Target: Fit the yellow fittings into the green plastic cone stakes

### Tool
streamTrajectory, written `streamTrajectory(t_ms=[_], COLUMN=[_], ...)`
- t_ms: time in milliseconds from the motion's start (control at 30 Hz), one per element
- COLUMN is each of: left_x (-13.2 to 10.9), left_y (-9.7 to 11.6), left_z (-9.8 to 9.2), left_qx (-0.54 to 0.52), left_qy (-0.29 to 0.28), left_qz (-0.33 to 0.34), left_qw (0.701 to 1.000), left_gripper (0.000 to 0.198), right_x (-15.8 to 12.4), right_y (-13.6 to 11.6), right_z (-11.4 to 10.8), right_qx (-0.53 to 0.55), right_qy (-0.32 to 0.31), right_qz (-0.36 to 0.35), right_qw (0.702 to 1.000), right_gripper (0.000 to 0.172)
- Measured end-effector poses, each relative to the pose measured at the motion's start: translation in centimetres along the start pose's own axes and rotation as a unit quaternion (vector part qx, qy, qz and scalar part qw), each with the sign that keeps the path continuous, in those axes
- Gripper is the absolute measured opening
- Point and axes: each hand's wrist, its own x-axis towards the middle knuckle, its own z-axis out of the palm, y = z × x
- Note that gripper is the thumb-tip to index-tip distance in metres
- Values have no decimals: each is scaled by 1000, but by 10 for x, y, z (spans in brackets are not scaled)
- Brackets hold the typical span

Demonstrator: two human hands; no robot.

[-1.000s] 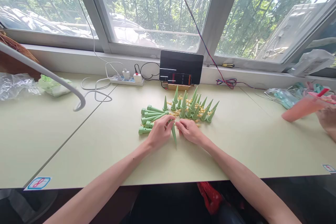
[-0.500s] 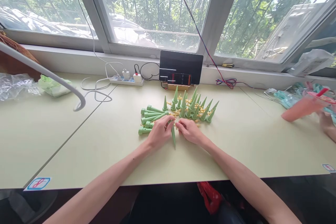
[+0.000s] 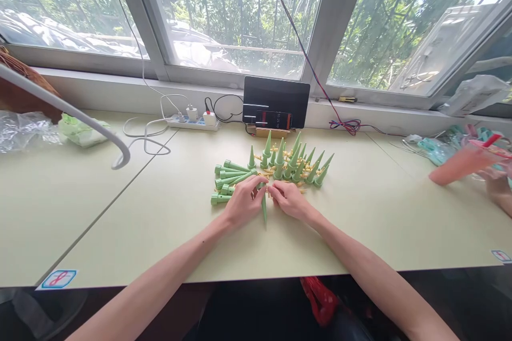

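Observation:
My left hand [image 3: 243, 203] is closed around the wide end of a green cone-shaped spike [image 3: 264, 211], whose tip points toward me. My right hand [image 3: 288, 199] pinches at the same wide end, fingers closed on a small yellow piece I can barely make out. Just behind the hands, several green spikes [image 3: 294, 164] stand upright with small yellow parts [image 3: 269, 172] scattered among them. To the left, several more green spikes [image 3: 229, 177] lie flat in a pile.
A black tablet [image 3: 276, 102] and a phone lean against the window sill. A power strip [image 3: 192, 122] with cables lies at the back left. Plastic bags [image 3: 24, 130] lie far left. Another person's hand [image 3: 498, 189] with a pink item [image 3: 460, 165] is at the right edge.
The held spike has turned slightly, its tip swinging a little left. The other person's hand at the right has drawn back toward the edge.

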Motion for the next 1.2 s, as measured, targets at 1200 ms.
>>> streamTrajectory(t_ms=[1200], left_x=[-1], left_y=[0], left_z=[-2], left_qx=[-3], left_qy=[-68], left_qz=[4], left_qw=[998], left_gripper=[8], right_x=[-1], right_y=[-3], right_z=[-1], right_qx=[12], right_qy=[-5], right_qz=[-12], right_qw=[1000], right_gripper=[47])
